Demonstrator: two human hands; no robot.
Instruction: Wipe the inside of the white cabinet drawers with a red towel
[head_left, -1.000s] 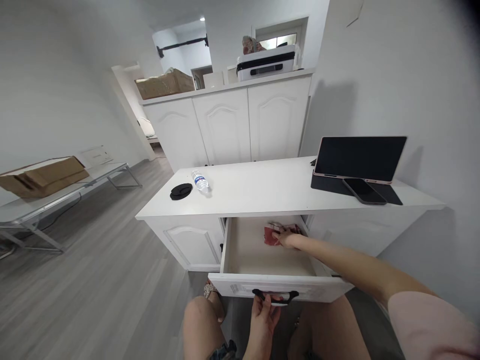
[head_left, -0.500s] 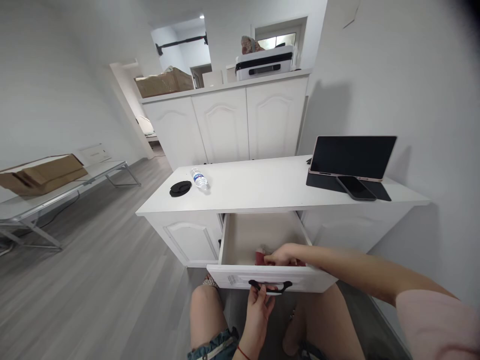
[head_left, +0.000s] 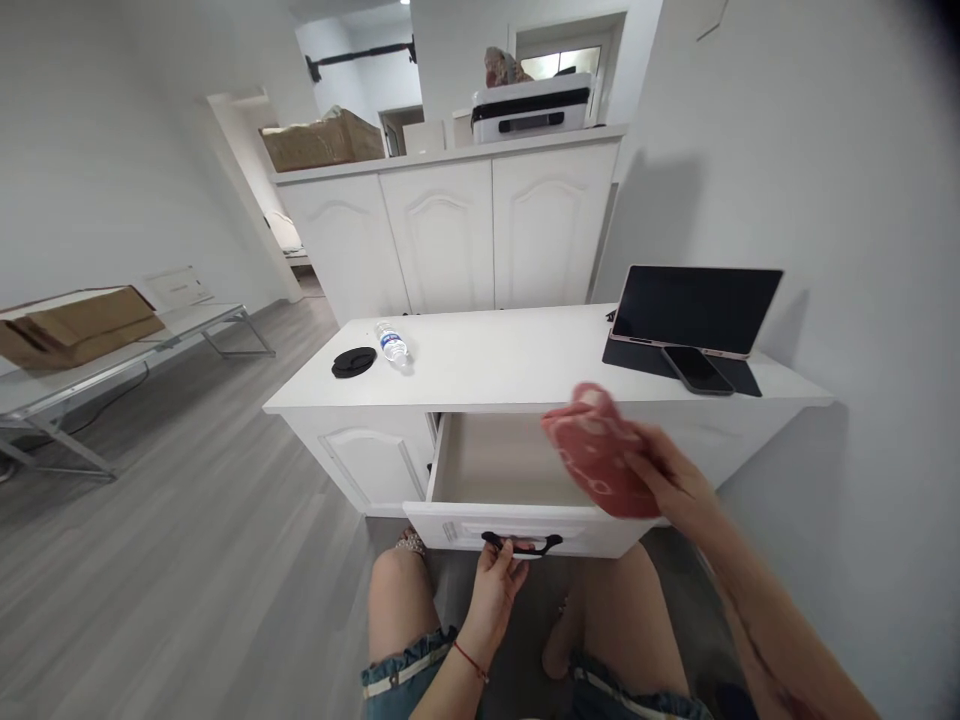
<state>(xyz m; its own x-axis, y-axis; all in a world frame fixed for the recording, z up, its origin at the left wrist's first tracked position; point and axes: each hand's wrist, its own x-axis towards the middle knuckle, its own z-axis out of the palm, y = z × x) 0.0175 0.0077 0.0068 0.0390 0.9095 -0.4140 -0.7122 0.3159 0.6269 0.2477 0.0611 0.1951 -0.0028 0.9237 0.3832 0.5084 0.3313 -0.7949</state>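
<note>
A folded red cloth [head_left: 600,450] with a pale pattern is pinched in my right hand [head_left: 671,480], raised above the right side of the pulled-out drawer [head_left: 487,460]. Motion smears the cloth a little, so I cannot tell what kind it is. My left hand [head_left: 499,575] has its fingers curled round the black drawer handle [head_left: 536,549] on the white drawer front. What shows of the drawer's inside is its bare pale bottom; the cloth and right hand hide its right part.
On the white cabinet top [head_left: 480,360] lie a plastic water bottle [head_left: 393,345] and a black round object [head_left: 353,362] at the left. A tablet [head_left: 694,310] stands at the right, with a phone [head_left: 697,370] before it. My knees flank the drawer.
My right hand has come up out of the drawer with the red cloth and moved right. The left hand stays on the handle. My view has shifted slightly.
</note>
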